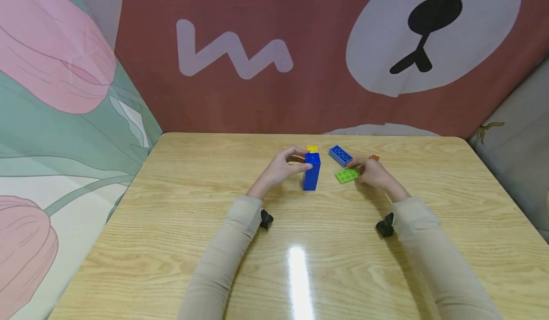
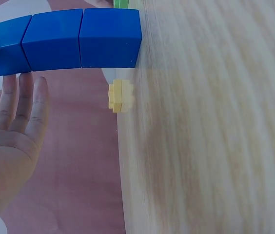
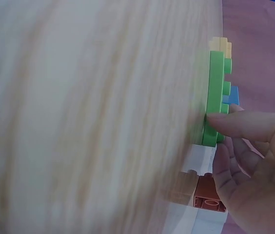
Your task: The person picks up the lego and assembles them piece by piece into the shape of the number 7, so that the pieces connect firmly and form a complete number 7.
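Observation:
A tower of three stacked blue bricks point(image 1: 311, 176) stands upright on the table. My left hand point(image 1: 285, 165) holds its top brick between thumb and fingers; the left wrist view shows the seams between the stacked bricks point(image 2: 54, 41). To the right, a flat lime-green brick point(image 1: 346, 175) with studs up lies on the table. My right hand point(image 1: 373, 173) pinches its right end, the thumb on its near side in the right wrist view, where the green brick point(image 3: 214, 97) still appears against the tabletop.
Behind the tower is a small yellow brick point(image 1: 312, 148). A studded blue brick point(image 1: 340, 156) lies beyond the green one, and a red-brown brick point(image 3: 209, 192) sits beyond my right hand. The wooden table point(image 1: 274, 243) meets a printed cloth backdrop point(image 1: 317, 96) at its far edge.

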`<control>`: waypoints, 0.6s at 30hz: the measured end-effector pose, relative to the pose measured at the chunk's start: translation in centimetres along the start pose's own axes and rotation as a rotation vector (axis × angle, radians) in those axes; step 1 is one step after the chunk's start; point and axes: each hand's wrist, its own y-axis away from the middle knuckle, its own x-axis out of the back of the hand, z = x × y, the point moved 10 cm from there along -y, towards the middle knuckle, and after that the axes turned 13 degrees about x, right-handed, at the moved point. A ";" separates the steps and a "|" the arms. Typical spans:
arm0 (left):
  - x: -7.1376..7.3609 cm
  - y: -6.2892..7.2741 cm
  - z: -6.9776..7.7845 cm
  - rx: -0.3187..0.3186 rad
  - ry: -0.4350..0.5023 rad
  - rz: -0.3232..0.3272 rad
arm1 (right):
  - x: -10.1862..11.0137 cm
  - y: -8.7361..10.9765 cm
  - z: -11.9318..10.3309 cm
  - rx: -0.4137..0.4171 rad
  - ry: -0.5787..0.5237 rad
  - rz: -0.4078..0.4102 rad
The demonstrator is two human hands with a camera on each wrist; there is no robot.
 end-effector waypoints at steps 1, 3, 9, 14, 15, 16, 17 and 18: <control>0.0 -0.3 -0.3 -0.005 -0.002 0.001 | 0.0 0.0 -0.1 0.001 0.004 -0.004; 0.0 -0.7 -0.6 -0.015 -0.006 0.006 | 0.0 0.1 -0.2 -0.001 0.006 -0.007; 0.1 -0.8 -0.8 -0.025 -0.021 0.017 | 0.1 0.3 -0.7 0.005 -0.051 0.002; 0.0 -0.7 -0.8 -0.020 -0.027 0.016 | 0.6 0.3 -1.0 0.000 -0.116 0.052; 0.0 -0.7 -0.8 -0.019 -0.030 0.016 | 0.8 0.2 -1.2 0.004 -0.126 0.069; 0.1 -0.7 -0.8 -0.019 -0.033 0.017 | 1.1 0.2 -1.4 0.004 -0.137 0.087; 0.1 -0.6 -0.8 -0.018 -0.037 0.018 | 1.3 0.2 -1.6 0.005 -0.152 0.106; 0.1 -0.6 -0.8 -0.018 -0.040 0.019 | 1.6 0.1 -1.8 0.006 -0.166 0.124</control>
